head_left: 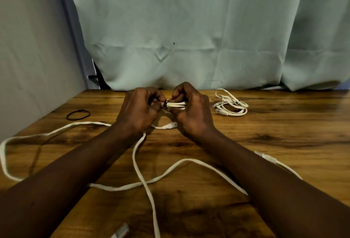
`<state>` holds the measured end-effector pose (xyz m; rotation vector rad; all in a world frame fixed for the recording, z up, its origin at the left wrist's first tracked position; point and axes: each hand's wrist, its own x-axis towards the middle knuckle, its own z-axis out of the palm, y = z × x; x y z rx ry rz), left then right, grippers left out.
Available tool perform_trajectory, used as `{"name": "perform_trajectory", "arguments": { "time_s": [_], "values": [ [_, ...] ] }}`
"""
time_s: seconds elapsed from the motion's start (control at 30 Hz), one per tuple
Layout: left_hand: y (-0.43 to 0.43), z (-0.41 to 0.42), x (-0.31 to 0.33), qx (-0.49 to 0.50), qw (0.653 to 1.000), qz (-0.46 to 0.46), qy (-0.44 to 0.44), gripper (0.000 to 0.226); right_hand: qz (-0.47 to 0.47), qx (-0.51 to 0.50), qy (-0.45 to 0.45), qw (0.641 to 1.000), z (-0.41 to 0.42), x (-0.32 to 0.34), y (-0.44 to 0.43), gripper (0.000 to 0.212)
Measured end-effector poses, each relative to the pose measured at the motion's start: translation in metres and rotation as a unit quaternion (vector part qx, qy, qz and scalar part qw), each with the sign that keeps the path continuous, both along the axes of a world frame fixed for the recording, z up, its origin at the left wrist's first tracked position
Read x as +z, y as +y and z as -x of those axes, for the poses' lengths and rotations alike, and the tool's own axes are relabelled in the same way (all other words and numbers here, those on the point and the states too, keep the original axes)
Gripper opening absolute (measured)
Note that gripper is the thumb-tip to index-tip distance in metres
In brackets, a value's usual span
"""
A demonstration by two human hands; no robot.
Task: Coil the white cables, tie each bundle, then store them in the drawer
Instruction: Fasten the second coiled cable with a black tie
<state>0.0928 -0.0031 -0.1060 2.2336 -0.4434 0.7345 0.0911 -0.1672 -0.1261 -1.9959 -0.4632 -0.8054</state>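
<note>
- Above the far middle of the wooden table point(284, 124), both hands meet around a small cable bundle point(178, 104) of white strands, held just off the surface.
- The right hand point(191, 113) has its fingers and thumb curled round the bundle's right part, gripping it.
- The left hand point(140, 109) is curled in at the bundle's left end, where its fingertips pinch a dark band point(165, 104) wrapped round the strands.
- A loose flat white cable point(140, 165) sprawls over the near half of the table, looping far to the left and crossing itself under the forearms.
- One plug point(170, 125) of it lies on the table just below the hands, between the wrists; another clear plug point(121, 232) shows at the near edge.
- To the right, on the far side, a second coiled white cable point(232, 105) lies on the table, well apart from the hands.
- To the left, a black elastic loop point(78, 114) lies flat near the table's edge.
- A pale green curtain point(189, 29) hangs behind the table, with a grey wall point(28, 58) at far left.
</note>
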Motion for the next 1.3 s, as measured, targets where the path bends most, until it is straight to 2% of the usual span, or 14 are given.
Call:
{"name": "perform_trajectory", "arguments": {
  "time_s": [0.2,0.43,0.6,0.8,0.97,1.13,1.3],
  "values": [
    [-0.001,-0.008,-0.005,0.016,0.992,0.113,0.056,0.012,0.001,-0.003,-0.005,1.0,-0.002,-0.002,0.0,0.043],
    [0.0,-0.014,-0.008,0.002,0.992,0.094,0.083,0.009,0.009,-0.005,-0.007,1.0,-0.003,-0.004,0.002,0.04],
    [0.006,-0.018,-0.007,-0.03,0.987,0.121,0.103,0.012,0.038,-0.021,0.017,0.999,-0.01,-0.008,0.0,0.044],
    [0.007,-0.016,-0.006,-0.01,0.994,0.081,0.075,0.009,0.084,-0.039,0.056,0.994,-0.015,-0.011,-0.001,0.022],
    [0.007,-0.015,-0.006,0.015,0.996,0.067,0.051,0.011,0.158,-0.08,0.053,0.983,-0.012,-0.01,0.0,0.02],
    [0.004,-0.009,-0.005,0.012,1.0,-0.002,0.002,0.013,0.188,-0.081,0.068,0.977,-0.009,-0.007,-0.003,0.02],
    [0.006,-0.008,-0.002,-0.001,1.0,-0.008,0.005,0.017,0.235,-0.107,0.051,0.965,-0.006,-0.004,-0.001,0.023]
  ]
}}
